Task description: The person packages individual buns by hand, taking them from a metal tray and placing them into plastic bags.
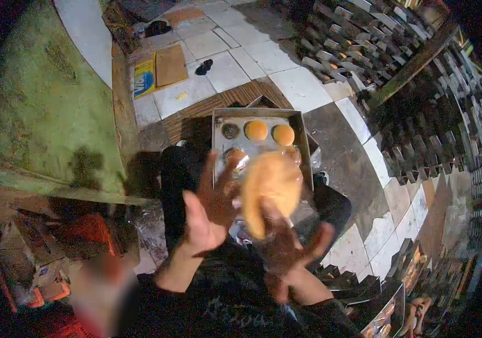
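A golden round bun (274, 183), smeared by motion, is in front of my right hand (289, 245). That hand's fingers lie against the bun's near side, with the thumb out to the right. My left hand (204, 211) is to the left of the bun, apart from it, fingers spread and holding nothing. Below both hands sits a rectangular box (216, 127) with a metallic-looking inside. At its far end are two smooth golden buns (255, 130) beside a dark round hollow (230, 131). My hands and the moving bun hide much of its near part.
Stacked dark trays or tins (421, 118) fill the right side. White and brown tiles (263, 59) cover the floor, with flattened cardboard (171, 65) and a black scrap (203, 67) on it. A green panel (43, 101) stands at left. A blurred person (105, 293) is at lower left.
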The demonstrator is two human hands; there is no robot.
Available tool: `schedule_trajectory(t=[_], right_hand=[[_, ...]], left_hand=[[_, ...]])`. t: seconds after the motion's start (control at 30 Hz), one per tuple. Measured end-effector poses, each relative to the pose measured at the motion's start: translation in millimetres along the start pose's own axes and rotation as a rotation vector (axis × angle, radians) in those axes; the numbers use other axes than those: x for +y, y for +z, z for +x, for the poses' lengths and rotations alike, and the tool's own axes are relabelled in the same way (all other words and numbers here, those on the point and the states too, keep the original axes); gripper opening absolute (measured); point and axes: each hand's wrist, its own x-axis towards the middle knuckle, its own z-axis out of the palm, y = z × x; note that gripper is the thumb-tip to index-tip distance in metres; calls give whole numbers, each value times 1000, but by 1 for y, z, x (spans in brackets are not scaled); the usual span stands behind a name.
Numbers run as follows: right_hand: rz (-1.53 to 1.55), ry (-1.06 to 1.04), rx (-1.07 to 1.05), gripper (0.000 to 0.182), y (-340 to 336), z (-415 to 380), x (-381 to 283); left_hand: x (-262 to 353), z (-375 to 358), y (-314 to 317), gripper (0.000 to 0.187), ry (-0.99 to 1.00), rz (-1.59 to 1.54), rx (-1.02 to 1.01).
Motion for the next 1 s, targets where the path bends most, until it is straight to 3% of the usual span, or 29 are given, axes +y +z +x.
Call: schedule_trajectory(t=[0.03,0.07,0.13,0.17,0.2,0.27,0.33,0.37,0.4,0.47,0.5,0.53,0.57,0.6,0.67,0.7,0.77,0.87,0.9,0.97,1.0], right_hand=[[-209,-210,-304,124,-7,3,28],[-24,-353,-53,116,14,12,65],[-527,-288,-78,110,19,43,19],[-609,-162,-196,105,17,37,-5],[-850,-359,-260,88,15,34,-16],[-1161,-416,-127,60,21,16,-13],[-1430,-305,3,36,9,28,42],[-1435,-297,83,23,4,44,64],[-1436,-299,81,23,11,37,55],[-1351,-426,-270,13,33,11,18],[-1135,-570,-312,10,45,-6,4],[-919,-709,-332,9,54,-20,-3],[-831,-618,-339,10,40,-32,-1],[-1273,-523,-329,14,1,-24,4],[-1337,-315,258,14,8,32,10],[-1335,-320,257,14,0,28,28],[-184,255,-40,12,-16,25,60],[27,391,66,17,-15,20,57],[25,391,66,17,-14,19,54],[-580,68,-89,13,-13,19,50],[-581,66,-89,13,-11,19,51]], left_hand=[[-7,9,1,66,21,46,47],[-11,5,-12,72,-79,542,298],[-15,23,-10,66,-78,297,360],[-12,26,-42,63,-186,186,401],[-3,29,-27,61,-128,13,403],[10,26,-26,65,-196,-76,416],[1,28,-35,67,-238,102,512],[-14,33,-71,67,-297,27,551],[-15,28,-39,65,-202,291,648],[-41,33,-152,61,-382,-261,458],[-37,31,-148,60,-316,-244,369],[-24,35,-118,61,-247,-185,408],[-14,36,-99,61,-215,-171,386],[-5,37,-85,60,-181,-159,362],[5,34,-72,57,-205,-96,295],[3,32,-69,57,-139,-121,302],[8,28,-59,55,-67,-102,299],[8,23,-58,65,-11,-76,367],[9,22,-53,63,17,-44,378],[9,21,-55,62,17,-75,388],[10,21,-56,61,15,-107,395]])
